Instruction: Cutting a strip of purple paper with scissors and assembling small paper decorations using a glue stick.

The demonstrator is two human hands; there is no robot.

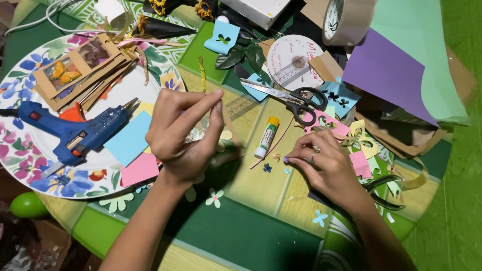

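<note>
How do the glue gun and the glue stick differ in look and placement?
The glue gun is blue with an orange trigger and pistol-shaped; the glue stick is a slim white tube with a yellow cap. The glue gun lies on the floral plate left of the left hand; the glue stick lies on the table between both hands. Neither is held.
</note>
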